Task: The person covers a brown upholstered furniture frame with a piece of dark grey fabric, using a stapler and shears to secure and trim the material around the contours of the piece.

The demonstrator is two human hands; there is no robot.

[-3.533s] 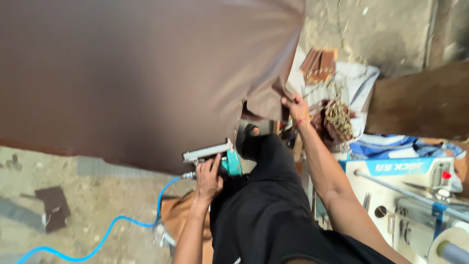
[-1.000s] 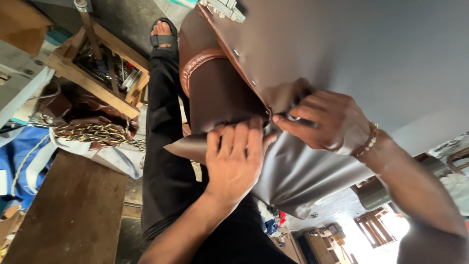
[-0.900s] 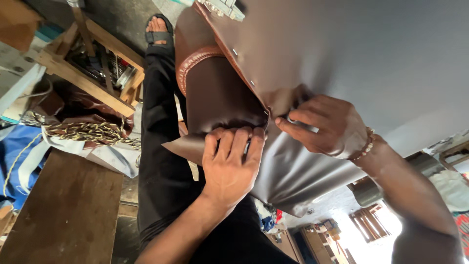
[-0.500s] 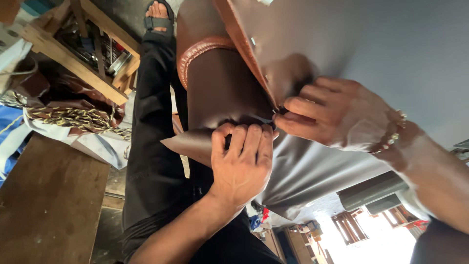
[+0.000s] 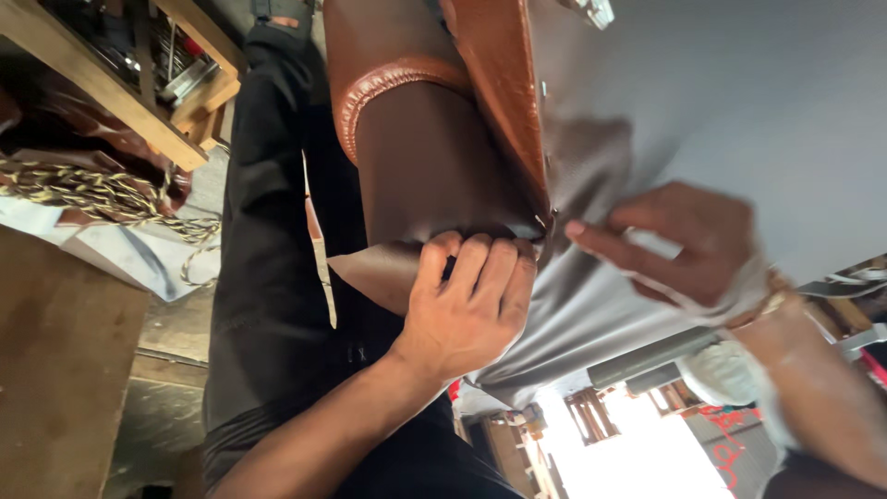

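Note:
A dark brown leather panel with a padded rolled seam hangs in front of me, joined to a tan leather strip and a wide grey sheet. My left hand is curled around the panel's lower flap, fingers folded over its edge. Blurred by motion, my right hand pinches the grey sheet just right of the stapled seam. It wears a bracelet at the wrist.
My black trousers and a sandalled foot run up the middle. At the upper left stands a wooden frame holding tools. Braided cord lies on white cloth, and a brown wooden board fills the lower left.
The view has drawn closer to the seam. My right hand has slid to the right along the grey sheet. My left hand keeps its grip on the flap.

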